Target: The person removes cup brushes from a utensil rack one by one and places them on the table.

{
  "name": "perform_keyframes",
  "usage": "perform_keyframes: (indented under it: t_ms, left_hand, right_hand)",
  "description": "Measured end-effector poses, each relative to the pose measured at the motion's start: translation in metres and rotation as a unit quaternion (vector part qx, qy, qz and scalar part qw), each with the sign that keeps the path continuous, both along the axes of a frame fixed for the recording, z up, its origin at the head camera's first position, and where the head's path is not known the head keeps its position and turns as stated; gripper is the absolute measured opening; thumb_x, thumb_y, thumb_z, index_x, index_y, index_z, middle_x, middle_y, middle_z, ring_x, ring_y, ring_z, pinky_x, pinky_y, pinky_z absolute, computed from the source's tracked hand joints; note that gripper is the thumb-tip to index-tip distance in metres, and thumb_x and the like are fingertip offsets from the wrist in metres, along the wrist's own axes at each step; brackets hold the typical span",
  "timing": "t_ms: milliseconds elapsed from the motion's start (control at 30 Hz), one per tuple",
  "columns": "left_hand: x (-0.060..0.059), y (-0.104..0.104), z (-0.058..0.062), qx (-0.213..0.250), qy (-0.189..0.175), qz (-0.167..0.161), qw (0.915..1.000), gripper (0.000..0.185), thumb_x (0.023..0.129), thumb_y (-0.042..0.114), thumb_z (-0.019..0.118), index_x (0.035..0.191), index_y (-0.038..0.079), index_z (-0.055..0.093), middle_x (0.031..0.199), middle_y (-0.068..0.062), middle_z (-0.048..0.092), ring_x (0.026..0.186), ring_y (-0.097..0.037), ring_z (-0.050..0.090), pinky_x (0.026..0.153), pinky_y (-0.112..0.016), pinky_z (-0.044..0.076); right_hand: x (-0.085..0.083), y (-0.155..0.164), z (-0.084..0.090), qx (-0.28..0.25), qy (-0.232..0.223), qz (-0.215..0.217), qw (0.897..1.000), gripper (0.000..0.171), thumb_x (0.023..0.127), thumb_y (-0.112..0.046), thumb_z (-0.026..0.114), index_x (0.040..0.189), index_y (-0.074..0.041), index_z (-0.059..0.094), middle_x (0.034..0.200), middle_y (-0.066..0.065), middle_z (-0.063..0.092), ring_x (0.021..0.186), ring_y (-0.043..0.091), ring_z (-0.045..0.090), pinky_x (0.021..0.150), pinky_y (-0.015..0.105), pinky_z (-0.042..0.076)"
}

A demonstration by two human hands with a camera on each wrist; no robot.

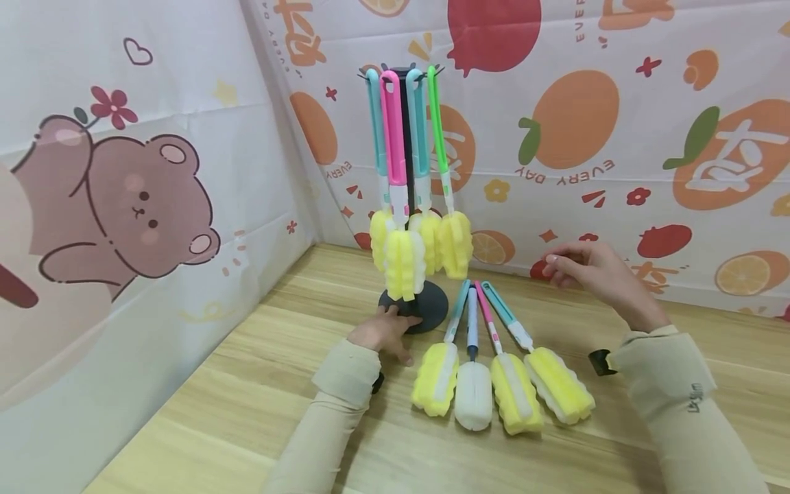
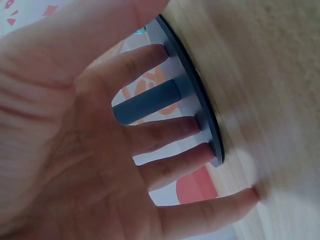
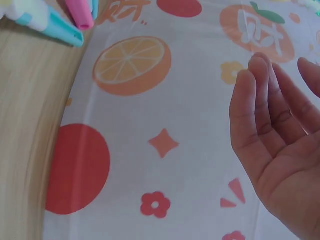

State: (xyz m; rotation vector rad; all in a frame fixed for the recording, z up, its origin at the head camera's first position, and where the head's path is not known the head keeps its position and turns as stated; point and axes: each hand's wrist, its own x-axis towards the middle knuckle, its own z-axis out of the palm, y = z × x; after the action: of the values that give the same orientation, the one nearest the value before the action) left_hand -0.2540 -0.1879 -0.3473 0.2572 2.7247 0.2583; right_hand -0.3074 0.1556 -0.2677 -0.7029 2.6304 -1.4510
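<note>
From the head view, four sponge brushes point(image 1: 413, 185) with ridged yellow foam heads hang on a dark round-based stand point(image 1: 426, 305). The left hand point(image 1: 384, 334) rests on the base. The left wrist view shows straight, spread fingers point(image 2: 175, 131) pressing the disc's rim. In the right wrist view, the right hand point(image 3: 280, 150) hovers relaxed, holding nothing.

The stand's base point(image 2: 200, 107) is partly hidden behind the left hand point(image 2: 75, 135) in the left wrist view — its pole point(image 2: 147, 102) runs off behind the palm. The counter point(image 2: 270, 90) there is blurred. The right hand point(image 3: 280, 145) is cut off by the right edge.
</note>
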Motion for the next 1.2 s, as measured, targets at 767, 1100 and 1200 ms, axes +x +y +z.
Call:
perform_keyframes:
  t_ms: [767,1100,1200]
  left_hand:
    - [0.000,0.000,-0.001,-0.020,-0.014,0.004,0.9997,0.080,0.087,0.029,0.083,0.156,0.021,0.043,0.157,-0.022,0.032,0.145,-0.042,0.024,0.107,-0.059,0.037]
    - [-0.001,0.002,-0.002,-0.028,-0.012,-0.001,0.9995,0.079,0.088,0.031,0.082,0.156,0.022,0.043,0.158,-0.022,0.031,0.144,-0.042,0.025,0.107,-0.058,0.037]
    - [-0.001,0.002,-0.002,-0.028,-0.013,-0.001,0.9995,0.079,0.088,0.031,0.082,0.157,0.022,0.042,0.158,-0.022,0.031,0.144,-0.042,0.025,0.107,-0.058,0.038]
  right_hand:
    - [-0.006,-0.042,0.034,-0.022,0.021,-0.020,0.999,0.034,0.105,-0.021,0.058,0.122,0.008,0.064,0.097,0.008,0.071,0.079,0.013,0.067,0.075,0.026,0.058]
    - [-0.008,-0.051,0.052,-0.070,0.029,-0.023,0.997,0.032,0.103,-0.018,0.062,0.120,0.010,0.065,0.091,0.003,0.071,0.077,0.014,0.068,0.071,0.024,0.057]
    - [-0.007,-0.055,0.054,-0.071,0.024,-0.030,0.997,0.032,0.103,-0.019,0.062,0.119,0.008,0.066,0.091,0.003,0.071,0.077,0.014,0.068,0.071,0.024,0.057]
